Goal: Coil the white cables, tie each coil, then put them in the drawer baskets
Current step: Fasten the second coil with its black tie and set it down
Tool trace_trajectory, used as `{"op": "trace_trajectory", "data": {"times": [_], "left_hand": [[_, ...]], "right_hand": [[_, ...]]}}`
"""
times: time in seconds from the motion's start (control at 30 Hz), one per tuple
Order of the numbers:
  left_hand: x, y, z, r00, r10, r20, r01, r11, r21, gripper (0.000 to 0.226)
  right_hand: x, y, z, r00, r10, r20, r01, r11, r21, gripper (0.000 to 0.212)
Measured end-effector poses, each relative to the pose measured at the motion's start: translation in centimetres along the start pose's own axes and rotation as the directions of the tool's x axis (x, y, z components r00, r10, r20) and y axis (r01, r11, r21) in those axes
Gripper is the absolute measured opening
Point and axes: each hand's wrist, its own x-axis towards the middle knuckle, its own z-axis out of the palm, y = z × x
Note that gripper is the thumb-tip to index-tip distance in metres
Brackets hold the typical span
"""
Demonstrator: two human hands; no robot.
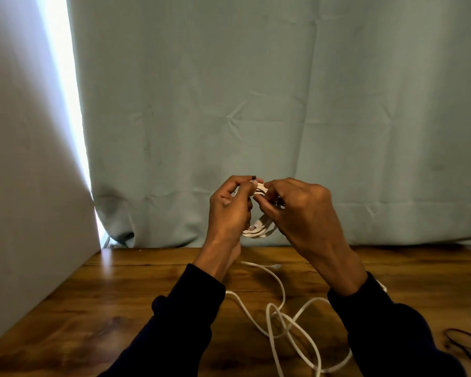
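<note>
- Dark sleeves [185,317] are seen nearest the camera, with a loose white cable [286,319] sprawled in open loops on the near part of the wooden table [120,289] between them.
- Dark thin loops [465,346], possibly spare ties, lie at the near right edge of the table; what they are cannot be told.
- A small coiled white cable [259,227] is held up above the far edge of the table, in front of the pale curtain [256,91].
- The left hand [229,210] is curled round the coil's left side, thumb and fingertips pinched at its top, where a small dark tip shows.
- The right hand [299,210] is closed on the coil's top right, fingers pinched on the strands.
- Tying of this coil is judged to be the step in hand.
- To do it well, the turns are best kept clamped flat by one hand while the tie is drawn snug by the other.
- No drawer baskets are visible.
</note>
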Motion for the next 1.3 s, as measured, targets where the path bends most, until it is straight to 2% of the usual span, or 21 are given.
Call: {"op": "trace_trajectory", "data": {"times": [0.13,0.27,0.4,0.53,0.67,0.73,0.87,1.03,1.1,1.2,1.3], "left_hand": [[0.0,-0.3,0.0,0.999,-0.002,-0.037,0.002,1.000,0.004,0.015],[-0.2,-0.5,0.3,0.999,0.008,-0.032,-0.007,1.000,0.011,0.016],[-0.1,-0.5,0.2,0.998,0.019,-0.054,-0.018,1.000,0.026,0.017],[0.3,-0.3,-0.1,0.995,0.045,-0.094,-0.039,0.997,0.068,0.016],[0.4,-0.9,0.0,0.991,0.012,-0.130,0.000,0.995,0.098,0.015],[0.7,-1.3,-0.3,0.988,0.001,-0.153,0.013,0.996,0.092,0.015],[0.9,-1.7,-0.5,0.988,-0.016,-0.152,0.029,0.996,0.079,0.014],[1.3,-2.2,-0.7,0.987,0.004,-0.160,0.008,0.997,0.072,0.014],[1.4,-2.2,-0.8,0.987,0.002,-0.159,0.012,0.996,0.087,0.013],[1.3,-1.9,-0.6,0.987,0.013,-0.161,0.001,0.996,0.087,0.017],[1.1,-1.6,-0.5,0.987,0.033,-0.156,-0.019,0.996,0.089,0.021]], "right_hand": [[0.4,-0.8,-0.9,0.987,0.087,0.133,-0.080,0.995,-0.058,0.022],[1.0,-1.8,-2.3,0.933,0.183,0.310,-0.142,0.978,-0.150,0.023],[1.5,-2.0,-4.5,0.889,0.242,0.389,-0.180,0.965,-0.189,0.021],[1.4,-2.2,-5.7,0.903,0.208,0.376,-0.205,0.978,-0.050,0.015],[1.5,-2.6,-6.3,0.881,0.253,0.400,-0.348,0.919,0.186,0.013],[1.7,-2.7,-6.8,0.864,0.256,0.434,-0.412,0.854,0.317,0.008],[1.9,-2.7,-7.7,0.812,0.230,0.536,-0.544,0.629,0.555,0.011],[2.0,-2.7,-8.3,0.796,0.169,0.581,-0.586,0.453,0.672,0.018],[1.9,-2.8,-8.2,0.800,0.155,0.580,-0.582,0.437,0.686,0.023],[1.9,-2.9,-8.0,0.826,0.184,0.533,-0.554,0.439,0.708,0.020],[1.9,-3.0,-7.7,0.863,0.185,0.470,-0.497,0.482,0.722,0.018]]}}
